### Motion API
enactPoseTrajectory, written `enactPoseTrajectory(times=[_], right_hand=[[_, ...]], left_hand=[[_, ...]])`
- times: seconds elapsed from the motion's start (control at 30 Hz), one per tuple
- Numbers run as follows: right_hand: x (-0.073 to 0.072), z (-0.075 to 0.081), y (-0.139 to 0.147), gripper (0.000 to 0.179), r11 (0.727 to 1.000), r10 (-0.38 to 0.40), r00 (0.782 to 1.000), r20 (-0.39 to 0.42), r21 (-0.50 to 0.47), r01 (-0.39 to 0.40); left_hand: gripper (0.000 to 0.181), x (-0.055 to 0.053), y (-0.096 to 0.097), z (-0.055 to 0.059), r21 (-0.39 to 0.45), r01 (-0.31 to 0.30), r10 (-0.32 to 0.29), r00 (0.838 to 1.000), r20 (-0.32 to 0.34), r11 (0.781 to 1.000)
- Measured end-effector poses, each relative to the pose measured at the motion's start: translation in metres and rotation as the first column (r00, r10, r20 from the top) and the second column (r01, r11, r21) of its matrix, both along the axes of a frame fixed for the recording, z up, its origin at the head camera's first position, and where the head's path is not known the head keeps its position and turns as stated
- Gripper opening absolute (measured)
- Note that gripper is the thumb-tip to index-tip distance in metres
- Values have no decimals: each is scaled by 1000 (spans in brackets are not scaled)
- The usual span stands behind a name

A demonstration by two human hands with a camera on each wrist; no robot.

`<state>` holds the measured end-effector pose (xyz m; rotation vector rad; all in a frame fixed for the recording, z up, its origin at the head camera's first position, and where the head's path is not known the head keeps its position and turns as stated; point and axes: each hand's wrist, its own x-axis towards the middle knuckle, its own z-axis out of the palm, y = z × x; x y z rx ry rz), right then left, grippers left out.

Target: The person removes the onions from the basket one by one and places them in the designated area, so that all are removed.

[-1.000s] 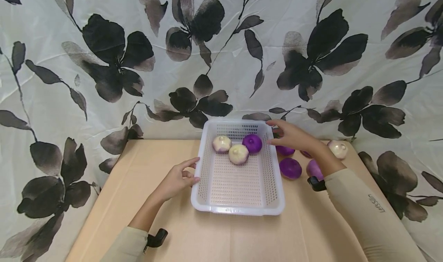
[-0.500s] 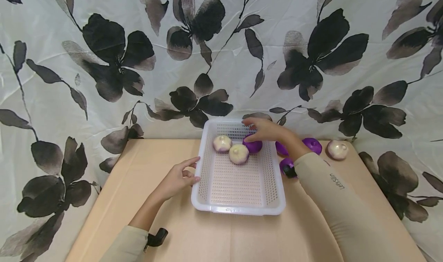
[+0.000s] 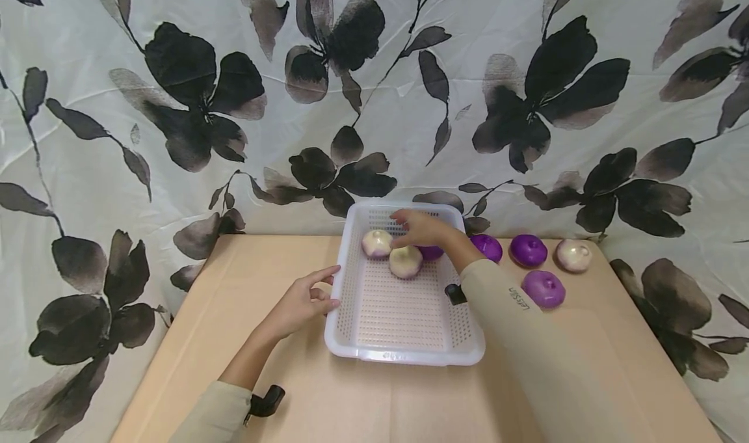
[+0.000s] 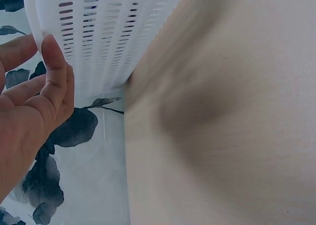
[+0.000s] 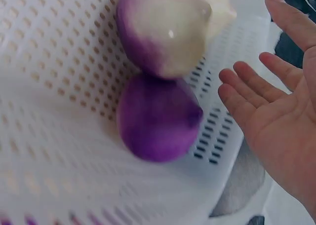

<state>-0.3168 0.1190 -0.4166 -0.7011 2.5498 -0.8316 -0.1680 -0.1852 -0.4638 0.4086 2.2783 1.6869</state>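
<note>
A white perforated plastic basket [image 3: 404,355] stands on the table. My left hand [image 3: 301,306] pinches its left rim between thumb and finger, as the left wrist view shows up close. Inside, near the far end, are two white-and-purple onions [image 3: 406,263] and a purple onion [image 5: 158,119]. My right hand [image 3: 424,229] hovers above the basket's far end, over these onions, partly covering the purple one in the head view. Its fingers are spread and hold nothing; in the right wrist view they are apart from the onions.
Right of the basket on the table [image 3: 281,391] lie two dark purple onions [image 3: 528,250], a lighter purple onion [image 3: 543,289] and a white onion [image 3: 573,255]. A floral cloth [image 3: 421,137] hangs behind the table's far edge.
My right hand has moved left, from the basket's right rim to above the onions inside. The left hand stays at the left rim. The onions in the basket look unmoved.
</note>
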Motion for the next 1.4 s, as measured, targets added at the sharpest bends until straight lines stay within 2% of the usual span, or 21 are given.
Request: enactPoseTrajectory(times=[0.17, 0.4, 0.8, 1.03, 1.17, 1.4], right_hand=[[-2, -12, -18, 84, 999, -41, 999, 31, -12, 41], [-3, -26, -37, 84, 996, -83, 997, -2, 13, 83], [-10, -49, -42, 70, 990, -137, 990, -22, -18, 137], [-8, -56, -46, 73, 985, -167, 986, 5, -41, 167], [-10, -56, -50, 72, 989, -144, 989, -44, 3, 145], [-10, -56, -50, 73, 989, -149, 988, -42, 5, 149]], left_hand=[[72, -1, 0, 0, -5, 1, -1, 1000, 2, 1000], [72, -1, 0, -1, -7, -5, 5, 1000, 18, 1000], [71, -1, 0, 0, -3, -10, 10, 1000, 24, 1000], [71, 0, -1, -1, 8, -8, 8, 1000, 29, 1000], [71, 0, -2, -1, 8, -8, 8, 1000, 29, 1000], [71, -1, -2, -2, 10, -2, 2, 1000, 24, 1000]])
